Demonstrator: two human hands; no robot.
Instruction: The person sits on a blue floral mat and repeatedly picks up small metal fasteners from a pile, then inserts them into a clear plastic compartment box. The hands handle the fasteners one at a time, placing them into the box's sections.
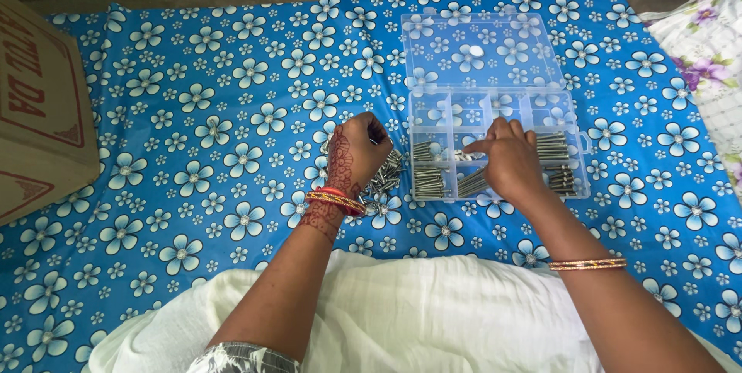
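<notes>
While both hands work over blue floral sheet [193, 187], we note sorting of screws under way. Left hand [355, 153] curled shut over loose screw pile [384, 180] just left of box; what it pinches, we cannot tell. Right hand [506, 158] inside clear divided box [576, 141], fingers pressed together at screws in middle compartment. Lid [479, 52] open beyond. Next move, we judge, calls for matching length to compartment.

Left hand [357, 153] over loose screws [384, 180], right hand [506, 160] in clear compartment box [576, 153], blue floral cloth [193, 149]
</notes>
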